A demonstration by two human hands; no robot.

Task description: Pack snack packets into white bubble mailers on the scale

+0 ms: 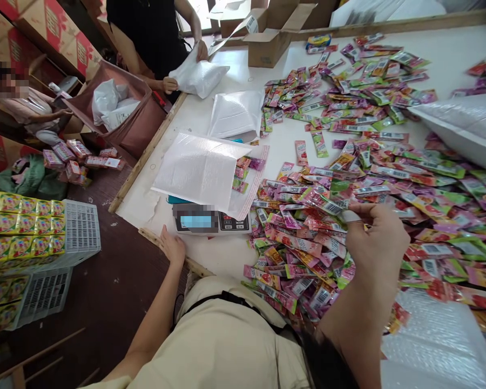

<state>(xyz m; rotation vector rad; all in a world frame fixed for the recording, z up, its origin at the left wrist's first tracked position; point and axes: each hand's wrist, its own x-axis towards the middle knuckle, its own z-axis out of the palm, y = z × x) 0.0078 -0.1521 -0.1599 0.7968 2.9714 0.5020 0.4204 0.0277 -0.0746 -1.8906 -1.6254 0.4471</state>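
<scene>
My left hand (172, 247) lies flat and open on the wooden edge strip of the white table (210, 254), just in front of a small digital scale (211, 222). A white bubble mailer (200, 170) rests on the scale, with a few sachets (243, 168) showing at its open side. My right hand (375, 240) hovers over a large pile of colourful sachets (308, 237). Its fingers are curled into a pinch and one fingertip is wrapped in white. What it pinches is hidden.
A person in black (154, 32) at the far end handles a white bag (198, 75). Cardboard boxes (267, 43), another mailer (235, 114), a brown bin (123, 116), white crates of yellow boxes (24, 227) and a seated person (32, 108) surround the table.
</scene>
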